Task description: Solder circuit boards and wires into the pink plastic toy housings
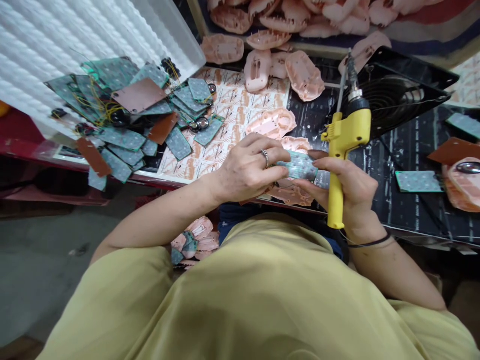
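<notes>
A small green-edged circuit board (300, 165) is between my two hands, over a pink plastic shell (290, 194) at the table's front edge. My left hand (251, 165), with a ring on one finger, has its fingers closed on the board's left end. At the right end, the thumb and forefinger of my right hand (347, 185) pinch the board. A yellow soldering gun (350, 132) lies across that same hand, its handle over the fingers and its metal tip pointing away from me. More pink shells (272, 123) sit just beyond the board.
Left, a heap of circuit boards (123, 137) with wires and small speakers leans on white foam (93, 30). Pink shells (258, 70) are piled at the back. A black fan (397, 95) stands behind the soldering gun. Another board (419, 181) and a shell with a speaker (463, 185) lie right.
</notes>
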Action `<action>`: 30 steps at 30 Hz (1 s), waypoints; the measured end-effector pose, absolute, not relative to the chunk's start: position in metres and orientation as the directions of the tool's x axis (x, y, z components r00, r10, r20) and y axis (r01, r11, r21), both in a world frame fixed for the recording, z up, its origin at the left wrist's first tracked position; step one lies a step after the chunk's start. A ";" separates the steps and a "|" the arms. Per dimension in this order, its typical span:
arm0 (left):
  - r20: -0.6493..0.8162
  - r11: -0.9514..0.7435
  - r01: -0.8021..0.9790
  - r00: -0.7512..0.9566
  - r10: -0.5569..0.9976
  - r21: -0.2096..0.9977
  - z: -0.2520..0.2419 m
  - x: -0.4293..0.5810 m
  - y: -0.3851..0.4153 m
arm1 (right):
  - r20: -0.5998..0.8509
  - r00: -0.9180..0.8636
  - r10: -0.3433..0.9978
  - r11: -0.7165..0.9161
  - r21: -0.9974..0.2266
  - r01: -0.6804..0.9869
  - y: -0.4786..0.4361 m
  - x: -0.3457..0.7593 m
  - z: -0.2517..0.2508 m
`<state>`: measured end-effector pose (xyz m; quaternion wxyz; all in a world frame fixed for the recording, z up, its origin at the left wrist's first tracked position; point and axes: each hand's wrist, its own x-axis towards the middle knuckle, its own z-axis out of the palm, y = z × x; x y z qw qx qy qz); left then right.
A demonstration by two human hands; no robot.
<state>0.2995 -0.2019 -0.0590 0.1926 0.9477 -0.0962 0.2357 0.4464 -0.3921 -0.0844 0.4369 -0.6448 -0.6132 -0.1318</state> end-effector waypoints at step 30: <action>0.186 -0.863 0.214 0.926 0.328 0.458 -0.070 0.350 -0.135 | 0.432 0.031 0.901 0.109 -0.295 0.949 -0.338 0.513 -0.118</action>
